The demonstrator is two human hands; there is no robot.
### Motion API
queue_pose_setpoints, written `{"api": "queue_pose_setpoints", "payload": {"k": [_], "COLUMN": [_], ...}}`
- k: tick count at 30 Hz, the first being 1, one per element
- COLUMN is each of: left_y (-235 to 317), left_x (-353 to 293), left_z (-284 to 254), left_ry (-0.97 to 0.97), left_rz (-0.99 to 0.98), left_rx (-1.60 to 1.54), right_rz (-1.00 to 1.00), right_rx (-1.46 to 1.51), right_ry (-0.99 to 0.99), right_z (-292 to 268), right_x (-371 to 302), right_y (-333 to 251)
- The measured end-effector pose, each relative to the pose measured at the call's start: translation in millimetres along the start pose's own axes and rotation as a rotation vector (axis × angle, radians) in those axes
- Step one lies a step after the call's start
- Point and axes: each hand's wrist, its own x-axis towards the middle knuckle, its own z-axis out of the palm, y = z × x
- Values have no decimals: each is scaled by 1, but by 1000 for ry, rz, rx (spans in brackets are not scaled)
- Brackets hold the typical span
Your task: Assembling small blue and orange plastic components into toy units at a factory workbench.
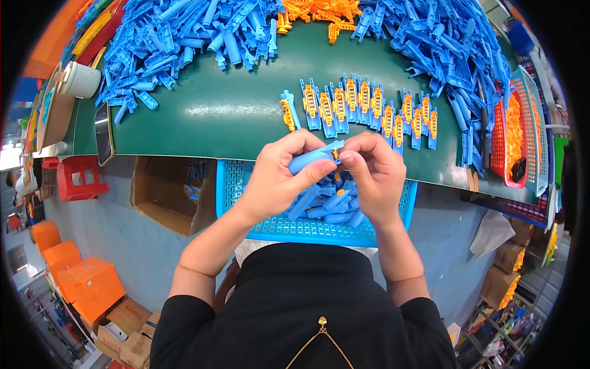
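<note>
Between my two hands, just past the table's near edge, is a blue plastic part (303, 162) with a bit of orange at its right end. My left hand (284, 169) is closed round its body, thumb along the near side. The fingertips of my right hand (372, 169) pinch its right end. Below them sits a blue basket (307, 232) holding several finished-looking blue pieces (335, 206). Beyond my hands, blue parts with orange inserts (364, 101) stand in a slanting row on the green table (203, 126). One blue and orange pair (290, 111) lies nearest my left fingers.
Large heaps of blue parts lie at the far left (178, 43) and far right (439, 40), with orange parts (319, 9) between. A phone (104, 132) and white cup (80, 80) are at left. A red basket (513, 144) stands right. An open carton (163, 200) is below the table.
</note>
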Motion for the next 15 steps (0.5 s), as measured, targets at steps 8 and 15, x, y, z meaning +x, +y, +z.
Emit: {"api": "queue_pose_setpoints", "payload": {"k": [8, 15], "left_y": [9, -7], "left_x": [27, 28], "left_z": [-41, -62], "left_ry": [84, -46], "left_rz": [487, 478], "left_rx": [896, 1296], "right_rz": [110, 69], "right_rx": [-119, -609], "right_ry": [-103, 160], "right_z": [-28, -84], "right_x": [1, 33], "right_y": [-21, -28]}}
